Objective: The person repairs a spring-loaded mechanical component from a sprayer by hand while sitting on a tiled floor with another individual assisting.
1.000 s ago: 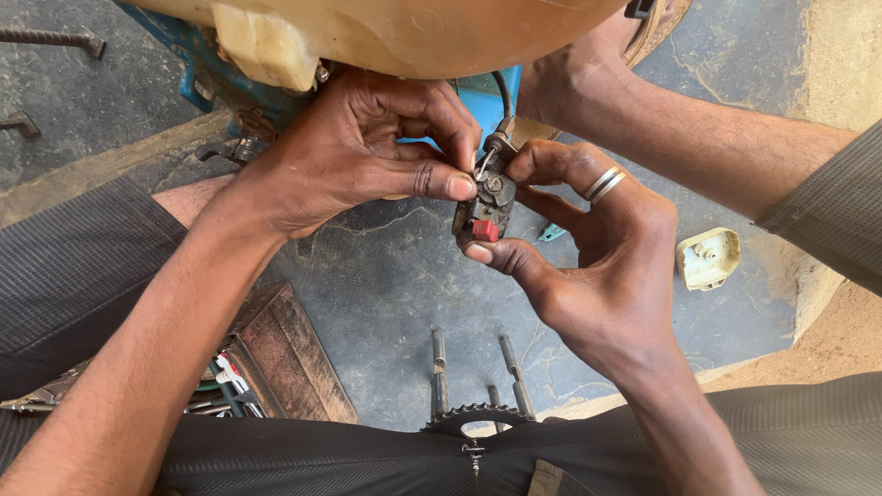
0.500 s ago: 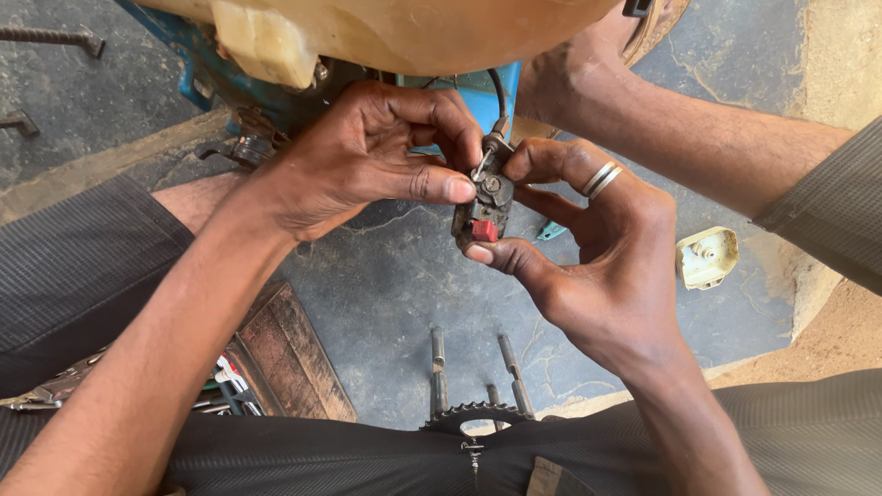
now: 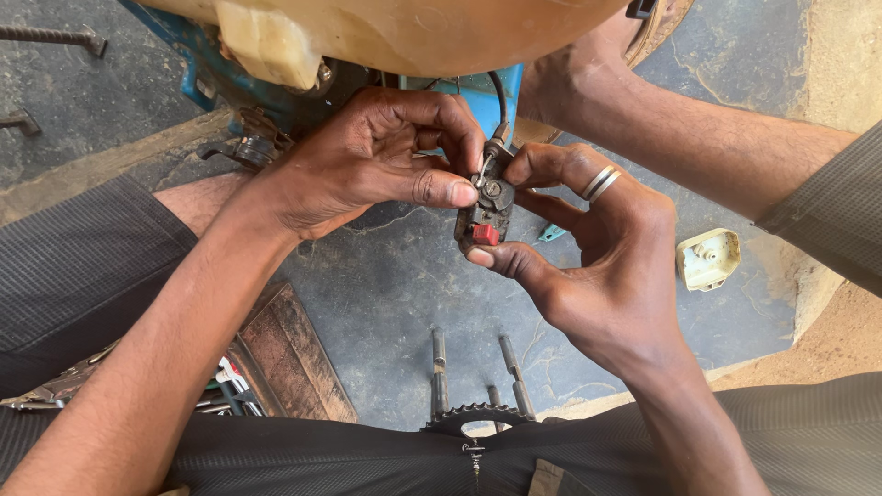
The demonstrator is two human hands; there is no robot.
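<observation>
Two bare hands close on one small black switch block [image 3: 485, 213] with a single red button, held in the air between them, just under a tan tank [image 3: 413, 32] and a blue frame [image 3: 241, 87]. The left hand [image 3: 367, 165] is curled nearly shut, thumb pressed flat against the block's top edge and the fingertips folded in behind it, pinching what looks like a thin metal pin there. The right hand [image 3: 611, 266] is narrowly cupped around the same block: its thumb props the lower end just below the red button, the forefinger wraps over the top, and one double-banded silver ring [image 3: 599, 182] shows on a finger. One dark cable [image 3: 499, 108] runs up from the block toward the tank.

A third hand [image 3: 574, 78], another person's, rests against the tank just beyond the right hand; how it grips cannot be told. One pale plastic cover [image 3: 707, 259] lies on the ground to the right of the right hand, well apart. Below both hands sits one toothed sprocket [image 3: 478, 418] with several metal rods [image 3: 439, 367] near it, and one worn wooden board [image 3: 289, 354] lies beneath the left forearm.
</observation>
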